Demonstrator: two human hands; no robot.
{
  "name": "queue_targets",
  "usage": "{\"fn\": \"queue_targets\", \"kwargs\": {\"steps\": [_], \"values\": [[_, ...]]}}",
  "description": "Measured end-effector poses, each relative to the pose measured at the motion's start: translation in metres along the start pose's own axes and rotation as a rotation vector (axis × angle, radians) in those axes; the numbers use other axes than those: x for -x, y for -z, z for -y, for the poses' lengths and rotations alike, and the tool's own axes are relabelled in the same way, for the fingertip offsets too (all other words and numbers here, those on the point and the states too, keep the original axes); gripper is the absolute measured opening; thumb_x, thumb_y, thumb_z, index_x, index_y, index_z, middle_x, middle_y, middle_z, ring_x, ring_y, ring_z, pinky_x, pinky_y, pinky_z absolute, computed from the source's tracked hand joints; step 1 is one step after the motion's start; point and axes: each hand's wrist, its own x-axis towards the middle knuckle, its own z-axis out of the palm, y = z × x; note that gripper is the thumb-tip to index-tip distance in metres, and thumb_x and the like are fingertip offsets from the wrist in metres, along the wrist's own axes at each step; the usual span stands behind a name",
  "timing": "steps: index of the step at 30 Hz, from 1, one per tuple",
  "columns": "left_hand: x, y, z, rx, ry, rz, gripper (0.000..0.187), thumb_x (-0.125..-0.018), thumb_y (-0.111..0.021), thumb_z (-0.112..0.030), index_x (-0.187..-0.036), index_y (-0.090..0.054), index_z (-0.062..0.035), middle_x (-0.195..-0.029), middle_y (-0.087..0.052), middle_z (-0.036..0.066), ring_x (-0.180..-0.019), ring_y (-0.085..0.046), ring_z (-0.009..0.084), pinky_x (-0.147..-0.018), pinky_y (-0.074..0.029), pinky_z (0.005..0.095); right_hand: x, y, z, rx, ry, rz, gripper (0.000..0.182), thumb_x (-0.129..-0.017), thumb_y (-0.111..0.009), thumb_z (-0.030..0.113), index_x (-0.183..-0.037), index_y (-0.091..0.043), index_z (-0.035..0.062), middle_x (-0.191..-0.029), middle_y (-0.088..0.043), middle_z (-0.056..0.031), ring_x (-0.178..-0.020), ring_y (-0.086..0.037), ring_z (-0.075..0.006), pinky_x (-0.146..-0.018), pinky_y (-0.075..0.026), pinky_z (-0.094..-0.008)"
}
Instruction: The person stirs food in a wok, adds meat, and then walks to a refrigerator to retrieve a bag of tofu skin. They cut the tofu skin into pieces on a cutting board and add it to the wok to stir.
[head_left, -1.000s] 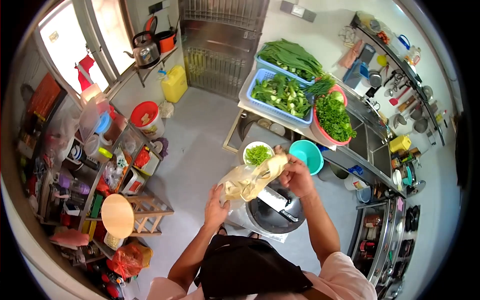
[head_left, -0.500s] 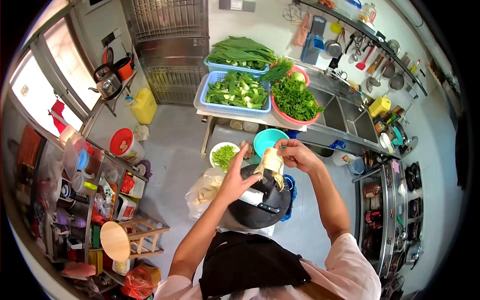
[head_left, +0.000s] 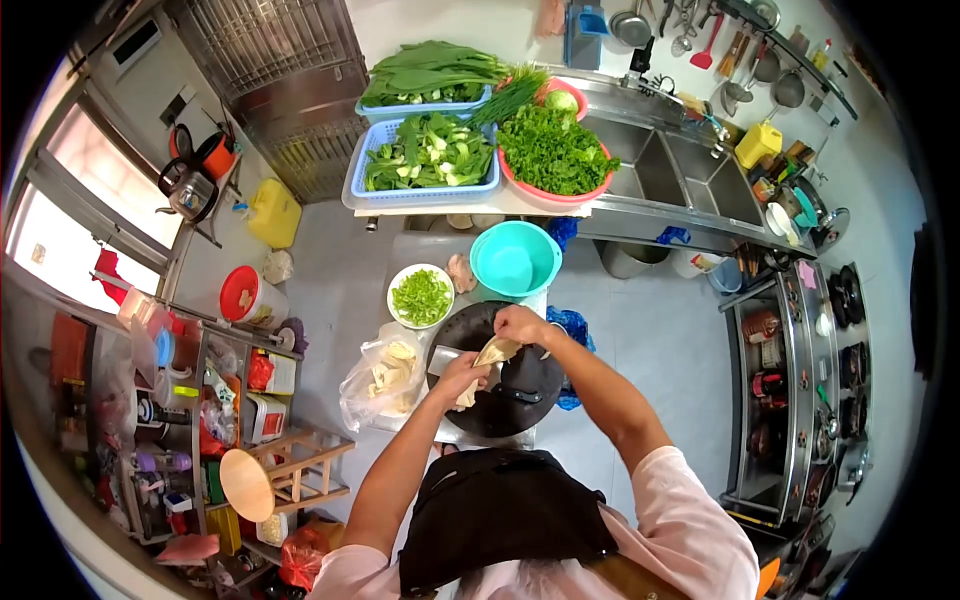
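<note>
Between my hands is a pale, limp, folded sheet that looks like tofu skin (head_left: 497,351), low over the round dark chopping board (head_left: 500,420). My left hand (head_left: 464,376) is closed on its lower left part, and my right hand (head_left: 522,325) pinches its upper right end. A loose edge hangs below my left hand. On the board lies a cleaver (head_left: 521,396), its blade partly covered by my left hand and the sheet. Just left of the board, a clear plastic bag (head_left: 361,390) holds more pale pieces (head_left: 394,368).
Beyond the board stand a white bowl of chopped greens (head_left: 421,297) and a turquoise basin (head_left: 516,258). Blue baskets (head_left: 427,201) and a red basin (head_left: 556,196) of leafy vegetables sit by the sink (head_left: 640,165). A wooden stool (head_left: 249,485) is at left, a metal rack (head_left: 780,390) at right.
Both hands have come down from above the board, bringing the sheet close to its surface. My left hand's spread fingers have closed on the sheet. The view has shifted, showing more of the board.
</note>
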Motion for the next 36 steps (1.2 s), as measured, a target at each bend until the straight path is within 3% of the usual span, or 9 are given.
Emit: {"fn": "queue_targets", "kwargs": {"steps": [4, 8, 14, 19, 22, 24, 25, 32, 36], "values": [[-0.011, 0.026, 0.07, 0.27, 0.241, -0.192, 0.028, -0.088, -0.058, -0.013, -0.114, -0.051, -0.0037, -0.087, -0.059, 0.007, -0.07, -0.062, 0.0173, -0.061, -0.055, 0.0307, 0.008, -0.061, 0.003, -0.172, -0.051, -0.449, 0.018, -0.078, -0.061, 0.014, -0.093, -0.066, 0.005, -0.095, -0.068, -0.017, -0.091, -0.065, -0.0344, -0.079, -0.051, -0.0432], [-0.001, 0.038, 0.067, 0.335, 0.276, -0.177, 0.029, -0.095, -0.051, -0.018, -0.121, -0.048, -0.0044, -0.097, -0.062, 0.011, -0.08, -0.064, 0.022, -0.07, -0.056, 0.0362, 0.064, -0.082, 0.031, -0.034, -0.34, -0.256, 0.012, -0.08, -0.062, 0.015, -0.087, -0.065, 0.0059, -0.097, -0.067, -0.0165, -0.092, -0.064, -0.0345, -0.078, -0.051, -0.0461], [0.007, 0.046, 0.052, 0.367, 0.314, -0.123, 0.031, -0.098, -0.047, -0.022, -0.125, -0.046, -0.0057, -0.102, -0.065, 0.012, -0.088, -0.065, 0.024, -0.077, -0.055, 0.0399, 0.105, -0.129, 0.002, 0.337, -0.181, -0.142, 0.037, -0.078, -0.065, 0.019, -0.111, -0.052, 0.0079, -0.108, -0.057, -0.0176, -0.1, -0.057, -0.038, -0.082, -0.049, -0.0464], [0.0, 0.04, 0.043, 0.075, 0.253, -0.145, 0.03, -0.093, -0.055, -0.02, -0.118, -0.053, -0.0037, -0.093, -0.065, 0.01, -0.077, -0.065, 0.0192, -0.065, -0.055, 0.0348, 0.147, -0.106, -0.017, 0.362, -0.303, 0.002, 0.038, -0.071, -0.064, 0.017, -0.107, -0.058, 0.0064, -0.106, -0.058, -0.018, -0.1, -0.058, -0.0374, -0.083, -0.049, -0.0455], [-0.013, 0.037, 0.07, -0.067, 0.198, -0.246, 0.029, -0.087, -0.061, -0.015, -0.112, -0.057, -0.0011, -0.083, -0.065, 0.009, -0.076, -0.065, 0.0177, -0.063, -0.052, 0.0323, 0.176, -0.097, -0.038, 0.311, -0.375, -0.062, 0.036, -0.069, -0.063, 0.018, -0.103, -0.06, 0.0055, -0.105, -0.059, -0.0187, -0.097, -0.059, -0.0376, -0.081, -0.05, -0.0456], [-0.019, 0.035, 0.08, -0.586, 0.017, -0.413, 0.038, -0.081, -0.065, -0.024, -0.111, -0.058, 0.0, -0.095, -0.066, 0.019, -0.088, -0.065, 0.0334, -0.076, -0.051, 0.0394, 0.189, -0.09, -0.035, 0.281, -0.418, -0.093, 0.036, -0.069, -0.063, 0.019, -0.102, -0.061, 0.0047, -0.103, -0.06, -0.0192, -0.095, -0.06, -0.0379, -0.08, -0.051, -0.0462], [-0.02, 0.033, 0.085, -0.546, 0.066, -0.466, 0.042, -0.077, -0.068, -0.025, -0.108, -0.059, -0.0004, -0.1, -0.065, 0.021, -0.096, -0.062, 0.0375, -0.083, -0.047, 0.0408, 0.193, -0.088, -0.033, 0.248, -0.459, -0.124, 0.036, -0.068, -0.063, 0.02, -0.1, -0.061, 0.0039, -0.1, -0.061, -0.0198, -0.092, -0.061, -0.0382, -0.079, -0.051, -0.0468], [-0.007, 0.018, 0.069, -0.553, 0.021, -0.485, 0.045, -0.076, -0.071, -0.025, -0.114, -0.057, -0.0039, -0.099, -0.066, 0.018, -0.096, -0.063, 0.0354, -0.083, -0.048, 0.0403, 0.173, -0.123, -0.013, 0.071, -0.551, -0.296, 0.04, -0.068, -0.065, 0.027, -0.094, -0.062, -0.0034, -0.093, -0.064, -0.027, -0.086, -0.063, -0.0425, -0.077, -0.051, -0.049], [0.003, 0.016, 0.065, -0.699, 0.015, -0.535, 0.061, -0.076, -0.072, -0.025, -0.13, -0.048, -0.0092, -0.123, -0.055, 0.018, -0.113, -0.053, 0.0354, -0.094, -0.044, 0.0425, 0.126, -0.149, 0.008, 0.052, -0.575, -0.336, 0.046, -0.073, -0.068, 0.037, -0.09, -0.063, -0.0055, -0.086, -0.065, -0.028, -0.082, -0.063, -0.044, -0.076, -0.051, -0.0482]]}}
